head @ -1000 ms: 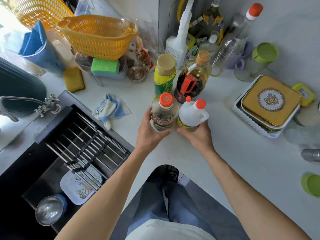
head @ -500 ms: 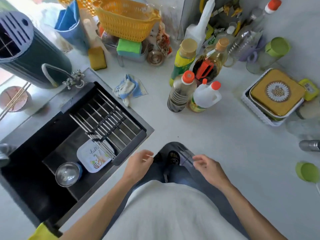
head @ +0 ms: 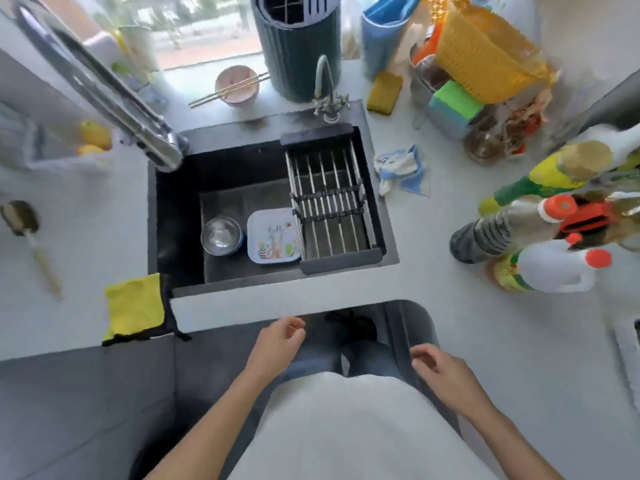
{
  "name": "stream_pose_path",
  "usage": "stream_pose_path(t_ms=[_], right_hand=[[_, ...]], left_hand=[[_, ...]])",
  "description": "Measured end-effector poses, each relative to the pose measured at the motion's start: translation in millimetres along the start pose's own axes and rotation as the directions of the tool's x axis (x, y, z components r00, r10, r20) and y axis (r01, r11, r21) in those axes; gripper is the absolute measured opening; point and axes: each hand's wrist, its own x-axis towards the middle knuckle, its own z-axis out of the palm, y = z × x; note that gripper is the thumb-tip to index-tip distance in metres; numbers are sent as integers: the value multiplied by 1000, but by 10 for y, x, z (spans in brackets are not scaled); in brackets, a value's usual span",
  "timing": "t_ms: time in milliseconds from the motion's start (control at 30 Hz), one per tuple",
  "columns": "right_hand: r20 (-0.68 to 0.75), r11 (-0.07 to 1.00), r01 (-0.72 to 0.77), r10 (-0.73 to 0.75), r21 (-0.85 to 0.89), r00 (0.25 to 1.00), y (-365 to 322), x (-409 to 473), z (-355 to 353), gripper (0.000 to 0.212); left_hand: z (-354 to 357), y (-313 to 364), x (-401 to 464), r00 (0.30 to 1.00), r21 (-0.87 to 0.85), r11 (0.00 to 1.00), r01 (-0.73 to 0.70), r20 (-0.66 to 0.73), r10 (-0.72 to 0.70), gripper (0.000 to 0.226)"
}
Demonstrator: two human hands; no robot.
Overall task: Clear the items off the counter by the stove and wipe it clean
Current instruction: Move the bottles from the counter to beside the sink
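A: Both hands hang empty in front of the sink [head: 180, 237]. The left hand [head: 277, 344] sits just below its front edge, fingers loosely curled, gripping nothing. The right hand [head: 440, 368] is further right of it, fingers just as slack and just as empty.

B: So where's the cloth for wiping?

A: My guess is the yellow cloth [head: 135, 308], draped over the counter edge at the sink's front left corner. It lies to the left of both hands, and the left hand is clearly the nearer one. Its long side runs away from the person, with the near end hanging over the edge.

B: There's another rag, isn't there?

A: Yes, a blue rag [head: 401, 169], crumpled just off the sink's right side, beyond the rack [head: 332, 206]. That one is up and away from the fingers, a longer reach for either hand.

B: And the things to clear?

A: The bottles [head: 519, 233] stand in a tight bunch well to the right of the sink, blurred but upright as far as I can tell. No hand is touching them.

B: Which way does it go, then?

A: I'd judge the yellow cloth is the easy pick: a short sideways reach with the left hand, pinching the hanging near end. The right would have to cross the body. Nothing is wiped yet, by the look of it.
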Motion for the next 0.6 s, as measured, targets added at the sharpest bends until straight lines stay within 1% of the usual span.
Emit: stream_pose_path(t_ms=[133, 233, 300, 367, 433, 600], right_hand=[[81, 983, 118, -108, -139, 991, -248, 205, -30, 23], [129, 963, 202, -181, -176, 975, -549, 288, 41, 21], [166, 938, 272, -240, -213, 957, -797, 314, 136, 20], [204, 916, 337, -294, -220, 934, -1062, 324, 266, 18], [237, 890, 392, -339, -233, 911, -1328, 317, 445, 18], [304, 857, 459, -383, -236, 872, -1892, 254, 1004, 18]], left_hand=[[160, -635, -489, 980, -123, 977, 172, -78, -183, 17], [334, -1123, -851, 943, -232, 935, 268, -134, -304, 16], [468, -1438, -1072, 912, -287, 899, 330, -148, -382, 18], [597, -1732, -1275, 879, -342, 857, 385, -148, -454, 19], [708, -2005, -1464, 851, -385, 817, 429, -130, -509, 14], [806, -2563, -1736, 816, -437, 749, 498, -56, -575, 8]])
